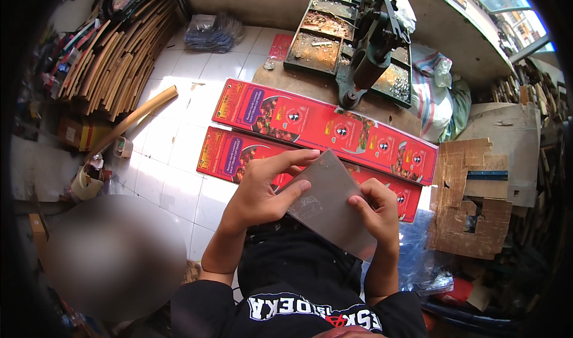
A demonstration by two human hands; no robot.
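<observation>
A flat grey rectangular sheet (332, 202), perhaps a thin stack, is held tilted above my lap. Along its left edge my left hand (267, 187) is closed, the thumb lying on the upper face and the index finger reaching to the far corner. My right hand (378, 211) pinches the opposite edge, thumb on top and the other fingers partly hidden. Beyond the sheet lie two long red printed panels side by side, the farther panel (322, 126) fully exposed and the nearer panel (216, 153) partly covered by my hands and the sheet.
A dark hand press (371, 60) stands behind the panels, beside a compartment tray (310, 69) of small metal bits. Flattened cardboard (471, 212) lies at right, near clear plastic sheets (415, 248). Stacked cardboard (119, 51) and a cardboard tube (140, 114) are at left.
</observation>
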